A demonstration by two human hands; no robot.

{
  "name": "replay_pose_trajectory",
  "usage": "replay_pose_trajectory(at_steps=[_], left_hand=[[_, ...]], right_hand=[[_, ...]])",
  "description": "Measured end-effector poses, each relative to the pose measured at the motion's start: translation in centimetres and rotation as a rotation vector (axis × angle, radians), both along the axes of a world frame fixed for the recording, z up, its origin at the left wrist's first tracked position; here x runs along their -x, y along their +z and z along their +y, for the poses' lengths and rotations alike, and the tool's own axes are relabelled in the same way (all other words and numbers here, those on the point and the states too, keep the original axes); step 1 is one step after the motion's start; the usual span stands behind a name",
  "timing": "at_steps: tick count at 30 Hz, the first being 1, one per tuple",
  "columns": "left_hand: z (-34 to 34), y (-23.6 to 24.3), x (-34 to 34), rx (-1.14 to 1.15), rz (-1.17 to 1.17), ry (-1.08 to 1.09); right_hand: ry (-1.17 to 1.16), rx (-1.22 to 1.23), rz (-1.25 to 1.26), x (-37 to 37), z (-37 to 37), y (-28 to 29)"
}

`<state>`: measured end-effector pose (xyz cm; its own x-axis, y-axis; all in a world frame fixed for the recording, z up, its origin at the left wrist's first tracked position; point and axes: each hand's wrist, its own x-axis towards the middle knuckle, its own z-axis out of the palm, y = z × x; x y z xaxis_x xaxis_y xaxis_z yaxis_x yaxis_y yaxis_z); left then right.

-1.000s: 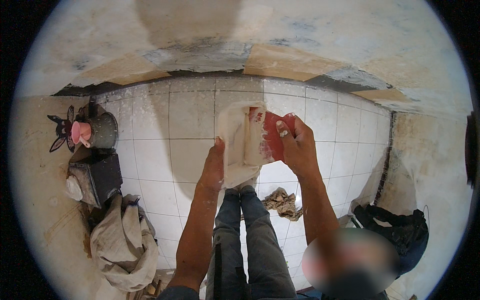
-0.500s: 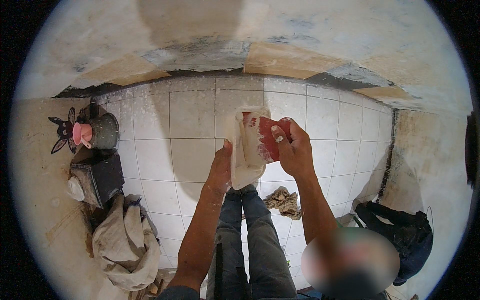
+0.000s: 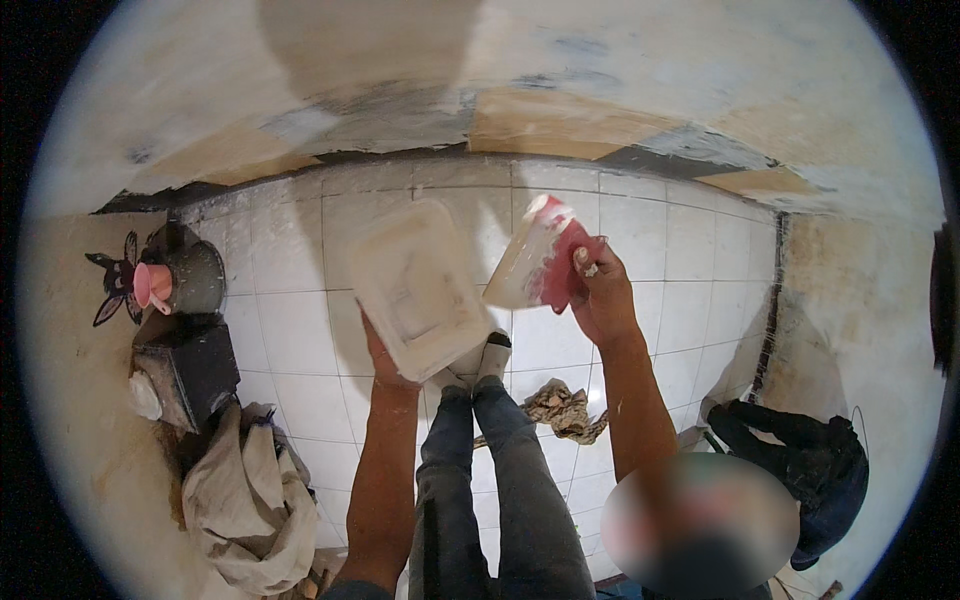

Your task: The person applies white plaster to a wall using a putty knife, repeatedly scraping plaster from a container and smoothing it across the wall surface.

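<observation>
My left hand (image 3: pixel 384 358) grips a pale rectangular plastic tub (image 3: pixel 464 282) by its left side, with the fingers mostly hidden beneath it. Cream putty smears line the tub, which is tilted so its inside faces me. To its right, and apart from it, my right hand (image 3: pixel 606 292) pinches a red putty spreader (image 3: pixel 548 258). A thick layer of cream putty covers the spreader's left part, and a dab sits on my thumb.
Ahead rises a patchy, partly skimmed wall (image 3: pixel 570 120) above white floor tiles (image 3: pixel 640 240). At left stand a grey bucket (image 3: pixel 200 275) with a pink dipper (image 3: pixel 153 285), a black box (image 3: pixel 205 365) and a cloth sack (image 3: pixel 245 505). A crumpled rag (image 3: pixel 565 410) and dark clothing (image 3: pixel 800 450) lie right.
The spreader has come out of the tub and moved up and right. My left hand has shifted the tub left and turned its inside toward me.
</observation>
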<state>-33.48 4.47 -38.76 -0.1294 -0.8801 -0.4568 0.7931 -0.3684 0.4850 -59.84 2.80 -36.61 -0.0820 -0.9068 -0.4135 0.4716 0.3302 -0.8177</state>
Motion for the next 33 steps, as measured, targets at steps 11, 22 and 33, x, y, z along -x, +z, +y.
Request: replay_pose_trajectory(at_steps=[11,22,33], left_hand=[[2.7,-4.7,5.7,-0.125,-0.12,0.043],[5.6,-9.4,12.3,-0.242,-0.114,0.014],[5.6,-10.6,13.6,-0.35,-0.123,0.036]], right_hand=[[-0.334,-0.111,-0.057,14.3,-8.6,-15.3],[-0.364,0.21,0.439,16.0,-21.2,-20.5],[-0.421,-0.115,0.34,23.5,-11.1,-26.3]])
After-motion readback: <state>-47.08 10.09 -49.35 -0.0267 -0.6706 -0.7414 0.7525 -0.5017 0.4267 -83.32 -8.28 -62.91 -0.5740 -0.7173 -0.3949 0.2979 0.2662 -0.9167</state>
